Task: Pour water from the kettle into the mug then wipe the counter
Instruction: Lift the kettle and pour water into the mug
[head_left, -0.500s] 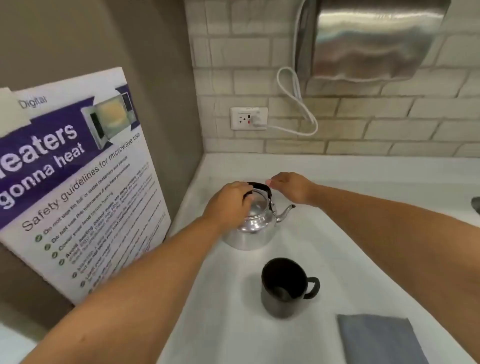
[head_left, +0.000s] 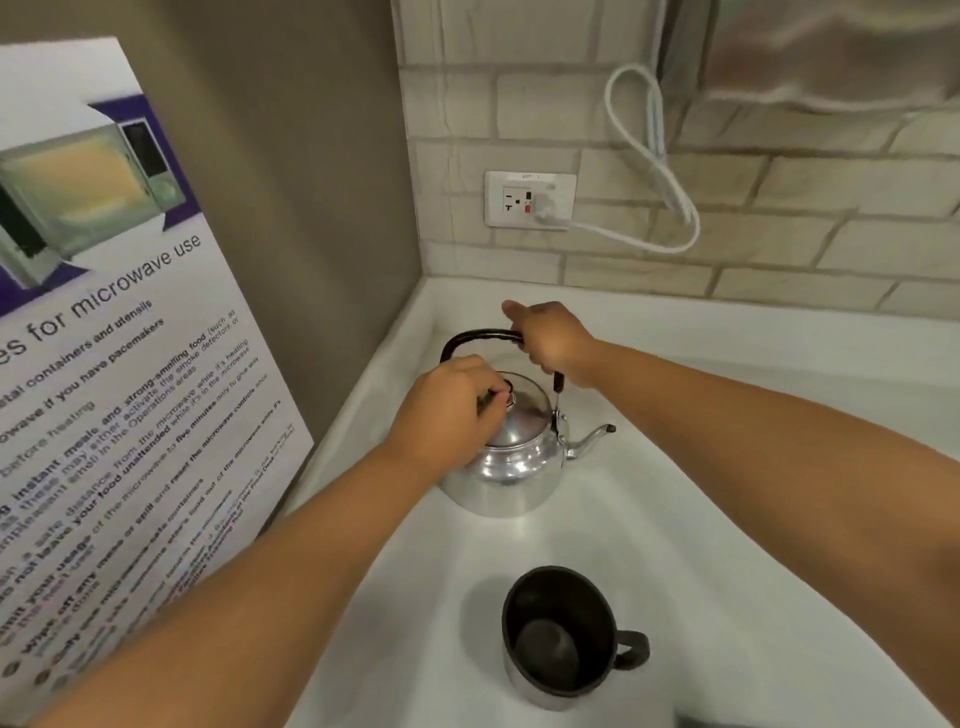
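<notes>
- Two hands on kettle (head_left: 506, 467): right hand (head_left: 553, 343) now grips raised black handle (head_left: 478, 336), earlier folded down; left hand (head_left: 447, 415) pinches lid knob.
- Mug (head_left: 558, 636): upright, empty.

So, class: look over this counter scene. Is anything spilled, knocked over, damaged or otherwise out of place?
Nothing stands out. The kettle sits upright on the dry white counter, the left hand on its lid, the right hand on its handle. The black mug stands upright and looks empty.
</notes>
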